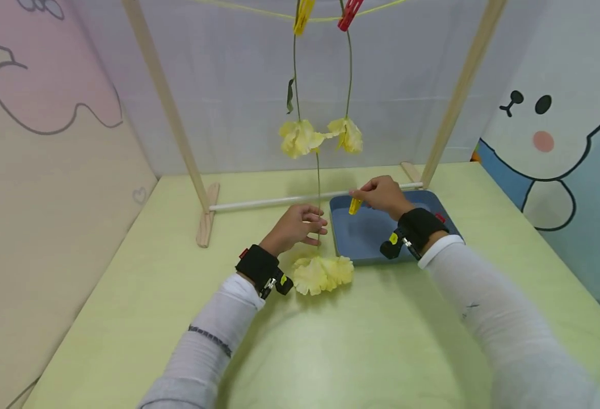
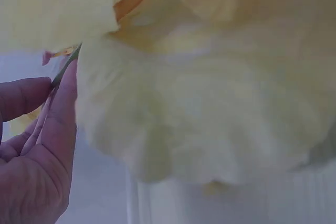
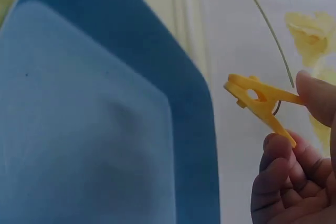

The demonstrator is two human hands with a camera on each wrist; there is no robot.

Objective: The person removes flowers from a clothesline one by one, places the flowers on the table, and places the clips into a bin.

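My left hand [image 1: 300,225] pinches the thin green stem [image 1: 318,182] of a yellow flower [image 1: 324,273] whose head hangs upside down by the wrist, just above the green table. In the left wrist view the pale petals [image 2: 199,98] fill the frame beside my fingers [image 2: 31,145]. My right hand [image 1: 381,195] holds a yellow clothespin [image 1: 355,205] over the blue tray [image 1: 376,236]; the right wrist view shows the yellow clothespin [image 3: 262,103] pinched at its tail by the fingers [image 3: 315,95], jaws pointing left.
Two more yellow flowers [image 1: 300,137] hang upside down from a yellow line, held by a yellow clip [image 1: 303,14] and a red clip [image 1: 349,13]. A wooden frame [image 1: 172,122] with a white bar [image 1: 279,200] stands at the back. Walls close both sides.
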